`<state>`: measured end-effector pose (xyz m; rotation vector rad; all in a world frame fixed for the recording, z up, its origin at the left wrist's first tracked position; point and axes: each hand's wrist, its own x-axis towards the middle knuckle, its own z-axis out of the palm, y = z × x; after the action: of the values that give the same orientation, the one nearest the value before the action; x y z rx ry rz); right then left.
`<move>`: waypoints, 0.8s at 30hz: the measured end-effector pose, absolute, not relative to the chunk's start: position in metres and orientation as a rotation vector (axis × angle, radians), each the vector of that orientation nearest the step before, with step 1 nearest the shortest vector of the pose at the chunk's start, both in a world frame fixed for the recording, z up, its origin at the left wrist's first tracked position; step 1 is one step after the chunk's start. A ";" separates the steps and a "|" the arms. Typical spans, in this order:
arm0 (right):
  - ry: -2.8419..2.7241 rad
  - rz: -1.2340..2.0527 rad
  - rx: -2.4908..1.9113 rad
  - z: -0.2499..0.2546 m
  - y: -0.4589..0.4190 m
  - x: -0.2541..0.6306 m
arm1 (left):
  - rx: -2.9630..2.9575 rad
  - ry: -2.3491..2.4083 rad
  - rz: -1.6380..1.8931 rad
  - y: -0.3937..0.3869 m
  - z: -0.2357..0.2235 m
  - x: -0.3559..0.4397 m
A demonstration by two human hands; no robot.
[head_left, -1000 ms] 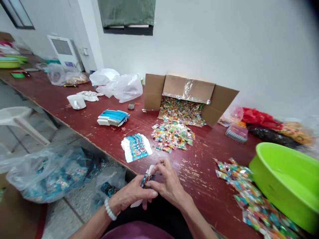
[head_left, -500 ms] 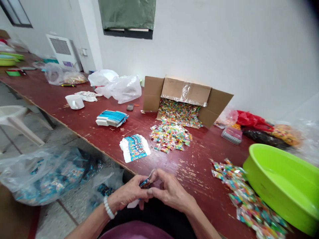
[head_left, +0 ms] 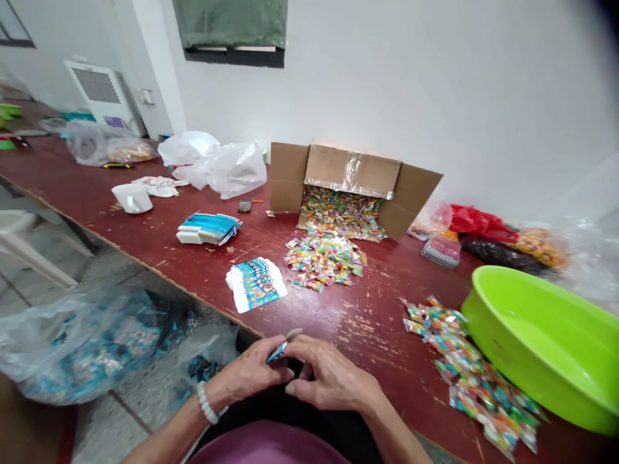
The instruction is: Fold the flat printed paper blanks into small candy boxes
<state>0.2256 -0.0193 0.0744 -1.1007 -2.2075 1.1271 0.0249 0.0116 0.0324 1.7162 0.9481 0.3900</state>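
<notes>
Over my lap at the table's front edge, my left hand [head_left: 244, 380] is closed on a small blue-and-white printed carton [head_left: 277, 352], mostly hidden by the fingers. A pale flap of it sticks up between the hands. My right hand [head_left: 333, 377] meets the carton from the other side, its bent index finger at the flap and its thumb lower down. A fanned stack of flat printed cartons [head_left: 258, 283] lies just beyond my hands. Past it is a loose pile of wrapped candies [head_left: 326, 261], spilling from an open cardboard box [head_left: 355, 169].
To the right stand a lime-green basin [head_left: 536, 361] and a row of wrapped candies [head_left: 478, 367]. Further left are a blue-and-white carton stack [head_left: 207, 229], a white mug [head_left: 132, 198] and plastic bags [head_left: 242, 169]. A bag of filled blue packs [head_left: 101, 348] sits below the table edge.
The carton has turned between my fingers, and its pale flap now points up and right. My right hand has flattened over it. The view has shifted slightly right.
</notes>
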 end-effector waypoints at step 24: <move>-1.340 1.114 -1.243 0.040 -0.004 0.214 | 1.476 1.088 0.815 0.002 0.046 0.042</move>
<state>0.2142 -0.0041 0.0399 -1.2427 -1.3405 1.1141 0.0416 0.0023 0.0458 1.4763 1.0880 0.8151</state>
